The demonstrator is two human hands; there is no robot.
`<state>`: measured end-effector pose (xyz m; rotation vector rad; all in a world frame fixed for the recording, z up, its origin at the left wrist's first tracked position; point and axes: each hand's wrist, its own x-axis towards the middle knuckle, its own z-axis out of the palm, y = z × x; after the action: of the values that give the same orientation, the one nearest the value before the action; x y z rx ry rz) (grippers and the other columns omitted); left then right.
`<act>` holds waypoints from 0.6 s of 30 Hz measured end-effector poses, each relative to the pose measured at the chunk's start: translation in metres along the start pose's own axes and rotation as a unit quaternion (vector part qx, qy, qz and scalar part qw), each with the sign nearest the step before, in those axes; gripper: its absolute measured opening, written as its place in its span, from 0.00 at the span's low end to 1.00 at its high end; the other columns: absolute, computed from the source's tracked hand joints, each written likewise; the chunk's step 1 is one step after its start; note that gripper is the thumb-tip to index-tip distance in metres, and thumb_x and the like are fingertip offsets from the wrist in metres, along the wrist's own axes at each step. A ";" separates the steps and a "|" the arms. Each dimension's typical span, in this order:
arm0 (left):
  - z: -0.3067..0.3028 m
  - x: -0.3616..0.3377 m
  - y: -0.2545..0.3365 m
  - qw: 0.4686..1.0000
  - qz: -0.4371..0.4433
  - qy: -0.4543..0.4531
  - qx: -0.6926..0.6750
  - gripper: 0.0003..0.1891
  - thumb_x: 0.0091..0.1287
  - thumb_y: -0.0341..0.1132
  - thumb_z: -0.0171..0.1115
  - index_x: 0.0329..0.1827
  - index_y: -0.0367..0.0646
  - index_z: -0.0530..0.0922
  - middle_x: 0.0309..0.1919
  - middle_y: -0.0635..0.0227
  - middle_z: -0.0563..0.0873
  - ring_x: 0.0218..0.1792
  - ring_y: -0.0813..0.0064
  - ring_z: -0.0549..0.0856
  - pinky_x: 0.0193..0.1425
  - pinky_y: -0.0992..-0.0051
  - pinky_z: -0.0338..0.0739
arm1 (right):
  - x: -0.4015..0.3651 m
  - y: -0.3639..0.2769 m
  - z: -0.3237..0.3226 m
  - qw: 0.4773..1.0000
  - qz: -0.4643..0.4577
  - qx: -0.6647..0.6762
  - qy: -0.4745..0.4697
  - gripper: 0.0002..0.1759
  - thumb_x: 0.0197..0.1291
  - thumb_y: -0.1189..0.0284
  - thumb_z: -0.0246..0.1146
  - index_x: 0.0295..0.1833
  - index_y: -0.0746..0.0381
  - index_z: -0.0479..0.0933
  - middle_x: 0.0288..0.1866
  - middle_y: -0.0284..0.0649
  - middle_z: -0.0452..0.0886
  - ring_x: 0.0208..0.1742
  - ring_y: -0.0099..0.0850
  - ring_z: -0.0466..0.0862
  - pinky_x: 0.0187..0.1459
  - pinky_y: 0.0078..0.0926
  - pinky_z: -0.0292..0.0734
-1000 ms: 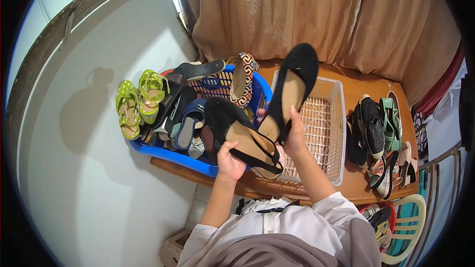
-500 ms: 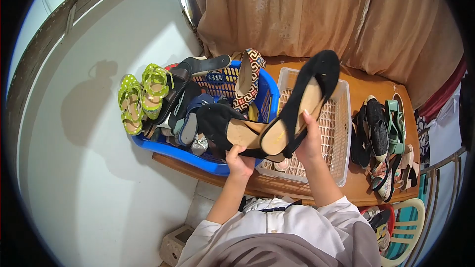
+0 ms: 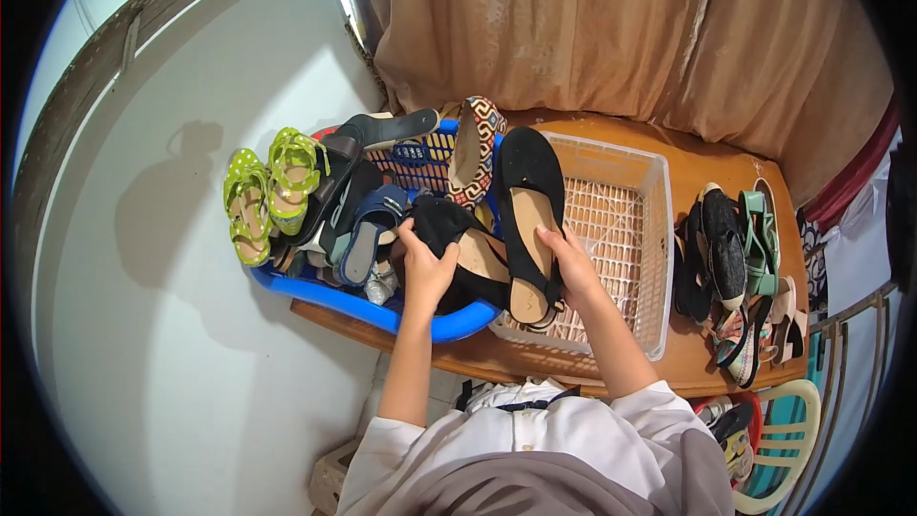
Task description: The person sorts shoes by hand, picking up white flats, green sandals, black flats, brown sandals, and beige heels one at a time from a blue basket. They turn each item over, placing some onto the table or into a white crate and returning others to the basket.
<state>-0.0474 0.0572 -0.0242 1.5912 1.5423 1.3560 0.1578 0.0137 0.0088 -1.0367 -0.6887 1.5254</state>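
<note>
Two black shoes with beige insoles are in my hands. My left hand (image 3: 429,266) grips the left black shoe (image 3: 482,256) near its toe, over the right side of the blue basket (image 3: 355,304). The right black shoe (image 3: 528,220) points away from me, its insole facing up, and my right hand (image 3: 570,263) holds its right side with the thumb on the insole. This shoe hangs over the left part of the clear plastic basket (image 3: 659,258). A patterned shoe (image 3: 475,151) and a blue sandal (image 3: 365,239) lie in the blue basket beside them.
Green dotted sandals (image 3: 291,177) rest on the blue basket's left side. Several pairs, including green sandals (image 3: 759,244), stand at the right of the brown table (image 3: 712,153). A brown curtain (image 3: 573,29) hangs behind, and a chair (image 3: 798,444) stands at lower right.
Both shoes have moved lower. The right shoe has swung left and now points nearly straight away from me. My left hand has shifted left and up to the other shoe's toe area.
</note>
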 end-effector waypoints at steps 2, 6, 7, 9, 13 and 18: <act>-0.010 0.006 -0.011 0.993 0.000 -0.066 0.094 0.36 0.51 0.37 0.64 0.60 0.29 0.57 0.49 0.36 0.75 0.53 0.45 0.75 0.57 0.61 0.69 | 0.000 -0.003 0.000 1.000 0.015 -0.006 -0.004 0.24 0.61 0.63 0.59 0.58 0.63 0.67 0.48 0.38 0.78 0.46 0.24 0.78 0.48 0.21 0.72; -0.024 0.010 -0.002 0.986 -0.028 -0.092 0.135 0.35 0.51 0.39 0.64 0.59 0.27 0.62 0.48 0.38 0.76 0.53 0.46 0.75 0.58 0.61 0.69 | 0.006 0.001 -0.008 0.999 -0.029 -0.025 -0.009 0.22 0.60 0.67 0.60 0.58 0.62 0.67 0.46 0.38 0.78 0.46 0.24 0.78 0.47 0.23 0.73; -0.024 0.010 -0.003 0.986 -0.032 -0.088 0.141 0.35 0.51 0.39 0.64 0.59 0.27 0.62 0.49 0.38 0.75 0.53 0.46 0.75 0.58 0.61 0.70 | 0.004 -0.003 -0.006 0.999 -0.042 -0.018 -0.004 0.23 0.59 0.68 0.61 0.59 0.62 0.67 0.47 0.39 0.78 0.47 0.25 0.78 0.48 0.23 0.73; -0.024 0.008 -0.005 0.984 -0.042 -0.081 0.153 0.35 0.51 0.40 0.64 0.59 0.27 0.63 0.50 0.38 0.74 0.53 0.46 0.75 0.57 0.61 0.70 | -0.001 -0.008 -0.003 0.996 -0.089 0.003 -0.003 0.25 0.58 0.72 0.61 0.60 0.62 0.65 0.50 0.40 0.76 0.49 0.26 0.77 0.50 0.24 0.73; -0.024 0.005 0.000 0.966 0.007 -0.074 0.248 0.35 0.50 0.38 0.63 0.61 0.30 0.63 0.55 0.38 0.68 0.53 0.42 0.74 0.58 0.59 0.69 | -0.006 -0.018 -0.002 0.989 -0.141 0.036 -0.024 0.31 0.56 0.78 0.61 0.65 0.61 0.59 0.55 0.42 0.73 0.54 0.29 0.75 0.54 0.27 0.72; -0.015 0.004 0.011 0.948 0.067 -0.067 0.304 0.32 0.48 0.30 0.60 0.60 0.36 0.64 0.59 0.40 0.63 0.55 0.42 0.72 0.58 0.59 0.70 | -0.010 -0.009 0.009 0.990 -0.137 0.002 -0.043 0.32 0.55 0.79 0.60 0.66 0.62 0.58 0.56 0.43 0.71 0.56 0.31 0.74 0.55 0.28 0.70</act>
<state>-0.0574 0.0546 -0.0076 2.1321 1.9064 0.8413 0.1539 0.0070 0.0233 -0.8386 -0.8498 1.3368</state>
